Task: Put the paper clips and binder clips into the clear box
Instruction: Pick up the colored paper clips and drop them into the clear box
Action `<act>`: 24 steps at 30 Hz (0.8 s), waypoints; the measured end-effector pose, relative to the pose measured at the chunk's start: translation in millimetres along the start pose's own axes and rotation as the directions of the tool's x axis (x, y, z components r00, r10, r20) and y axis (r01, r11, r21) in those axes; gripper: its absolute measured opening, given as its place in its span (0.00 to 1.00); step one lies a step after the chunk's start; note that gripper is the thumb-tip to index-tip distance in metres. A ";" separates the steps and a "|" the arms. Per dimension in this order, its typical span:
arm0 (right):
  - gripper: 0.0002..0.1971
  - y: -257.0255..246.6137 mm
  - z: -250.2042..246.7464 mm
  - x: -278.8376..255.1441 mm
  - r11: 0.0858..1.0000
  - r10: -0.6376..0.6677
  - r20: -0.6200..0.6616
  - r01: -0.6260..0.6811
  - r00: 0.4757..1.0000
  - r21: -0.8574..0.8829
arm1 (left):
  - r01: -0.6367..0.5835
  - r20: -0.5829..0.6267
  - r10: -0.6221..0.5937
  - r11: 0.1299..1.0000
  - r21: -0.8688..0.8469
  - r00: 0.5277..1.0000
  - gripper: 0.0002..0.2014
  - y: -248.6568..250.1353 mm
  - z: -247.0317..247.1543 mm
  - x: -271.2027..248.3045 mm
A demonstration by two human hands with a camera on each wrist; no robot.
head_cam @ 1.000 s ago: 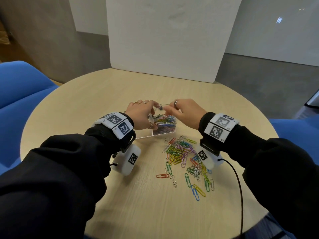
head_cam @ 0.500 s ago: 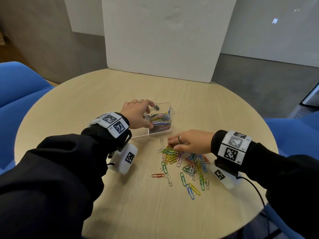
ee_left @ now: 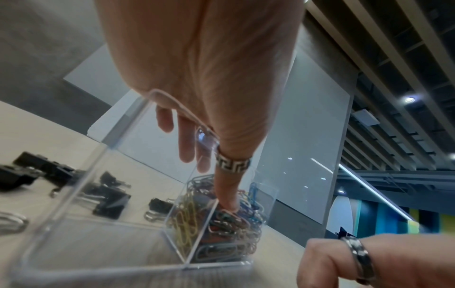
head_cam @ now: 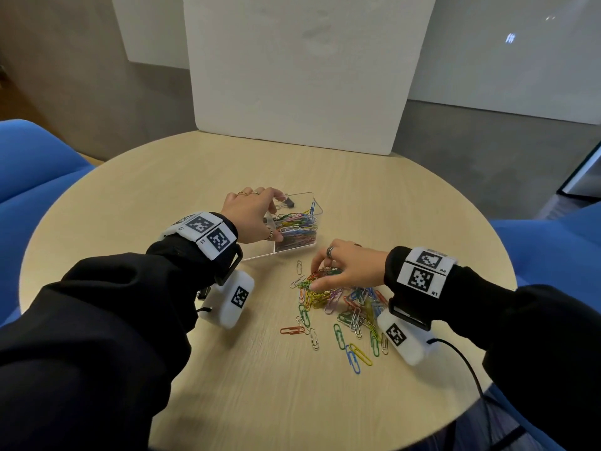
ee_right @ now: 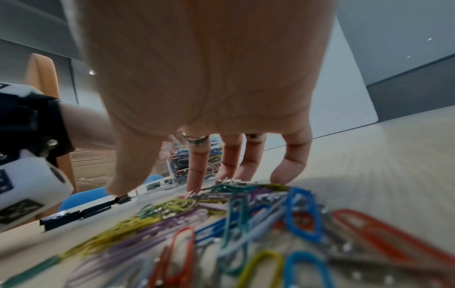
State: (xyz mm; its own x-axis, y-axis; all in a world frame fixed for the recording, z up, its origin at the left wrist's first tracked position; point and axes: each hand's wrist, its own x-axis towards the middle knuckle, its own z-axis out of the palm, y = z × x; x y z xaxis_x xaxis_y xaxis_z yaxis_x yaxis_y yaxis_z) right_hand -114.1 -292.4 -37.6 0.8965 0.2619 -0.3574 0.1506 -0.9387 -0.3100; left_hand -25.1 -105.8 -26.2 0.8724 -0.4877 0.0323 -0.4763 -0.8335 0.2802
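Observation:
The clear box has two compartments; the right one is heaped with coloured paper clips. My left hand grips the box, thumb on the near wall and fingers over the far rim. In the left wrist view the ringed thumb lies against the clips' compartment, and black binder clips lie on the table beyond the box. One binder clip shows past the far rim. My right hand curls its fingers down round a clump at the far end of the loose paper clip pile.
The round wooden table has a white board standing at its back edge. Blue chairs sit to the left and right. Stray clips lie toward the front edge, and a black cable trails from my right wrist.
My right hand left the box, came back to the loose pile and now closes its fingers on a clump. The left hand has stayed on the box.

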 end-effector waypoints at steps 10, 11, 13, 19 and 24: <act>0.22 -6.9 6.0 -5.4 0.991 -0.069 0.041 0.064 0.997 0.115 | 0.001 0.003 -0.001 1.000 -0.006 1.000 0.36 -0.4 0.3 0.5; 0.20 -6.9 6.5 -5.1 0.992 -0.063 0.032 0.059 0.997 0.113 | 0.001 0.004 -0.001 1.000 -0.005 1.000 0.36 -0.3 0.2 0.2; 0.17 -7.4 7.8 -3.3 0.996 -0.055 0.008 0.054 0.998 0.074 | 0.000 0.003 0.000 1.000 -0.005 1.000 0.36 -0.1 0.3 -0.1; 0.14 -5.6 5.1 3.2 0.999 -0.053 -0.077 0.051 0.996 -0.019 | 0.002 0.003 -0.002 1.000 -0.004 1.000 0.36 0.1 0.0 -0.1; 0.12 -3.2 0.2 7.1 0.999 -0.049 -0.106 0.046 0.993 -0.029 | -0.003 0.001 0.003 1.000 -0.003 1.000 0.36 0.2 -0.3 -0.4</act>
State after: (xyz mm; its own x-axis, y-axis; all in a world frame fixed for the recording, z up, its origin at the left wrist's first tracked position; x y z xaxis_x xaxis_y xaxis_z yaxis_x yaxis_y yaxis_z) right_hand -108.3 -287.5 -39.3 0.9272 0.2823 -0.2462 0.2039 -0.9318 -0.3004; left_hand -25.5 -105.7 -25.9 0.8707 -0.4907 0.0321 -0.4788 -0.8311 0.2828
